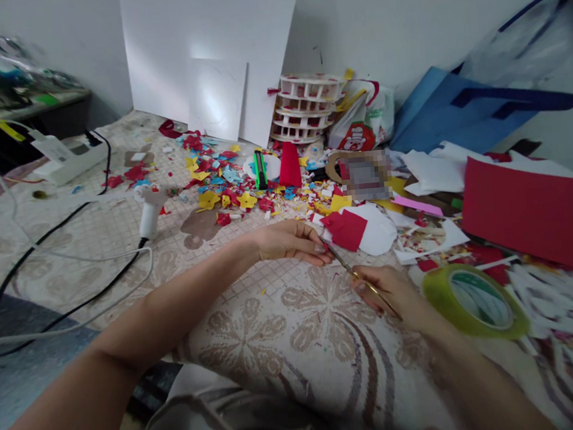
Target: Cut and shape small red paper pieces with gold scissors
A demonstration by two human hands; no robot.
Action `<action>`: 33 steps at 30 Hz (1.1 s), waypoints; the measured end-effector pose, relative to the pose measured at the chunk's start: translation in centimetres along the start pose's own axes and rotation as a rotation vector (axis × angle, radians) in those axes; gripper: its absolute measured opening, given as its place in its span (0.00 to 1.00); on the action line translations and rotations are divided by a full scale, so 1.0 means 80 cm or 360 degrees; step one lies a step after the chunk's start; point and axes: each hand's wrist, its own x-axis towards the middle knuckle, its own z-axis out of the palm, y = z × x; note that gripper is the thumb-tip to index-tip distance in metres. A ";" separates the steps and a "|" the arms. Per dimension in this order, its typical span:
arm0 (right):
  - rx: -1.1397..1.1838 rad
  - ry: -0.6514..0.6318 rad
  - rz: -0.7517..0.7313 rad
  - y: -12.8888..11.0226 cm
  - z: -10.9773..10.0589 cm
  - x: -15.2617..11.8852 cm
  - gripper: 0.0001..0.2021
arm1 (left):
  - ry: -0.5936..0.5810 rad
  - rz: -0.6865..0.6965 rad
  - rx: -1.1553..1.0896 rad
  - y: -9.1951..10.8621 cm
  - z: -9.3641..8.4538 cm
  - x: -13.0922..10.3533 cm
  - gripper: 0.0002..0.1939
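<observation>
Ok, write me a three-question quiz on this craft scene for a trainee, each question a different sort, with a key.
1. What is the person's right hand holding?
2. True or false: the glue gun lies to the left of the large roll of tape.
3. The large sheet of paper at the far right is: A) blue B) red C) yellow

Key:
1. A slim metal tool with a gold-coloured handle.
2. True.
3. B.

Golden tool (346, 267) aslant beside red scrap (326, 245)
</observation>
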 end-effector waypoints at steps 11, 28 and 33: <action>-0.0062 0.0077 0.0024 0.015 -0.001 0.002 0.20 | -0.0033 -0.0087 0.0108 0.003 -0.003 -0.001 0.11; 0.0309 0.0002 0.0008 0.023 0.005 0.003 0.23 | 0.0274 0.0110 0.0152 0.003 0.008 0.002 0.10; 0.0398 -0.0030 0.0047 0.022 0.008 0.004 0.23 | 0.0271 0.0114 0.0103 -0.002 0.010 0.005 0.10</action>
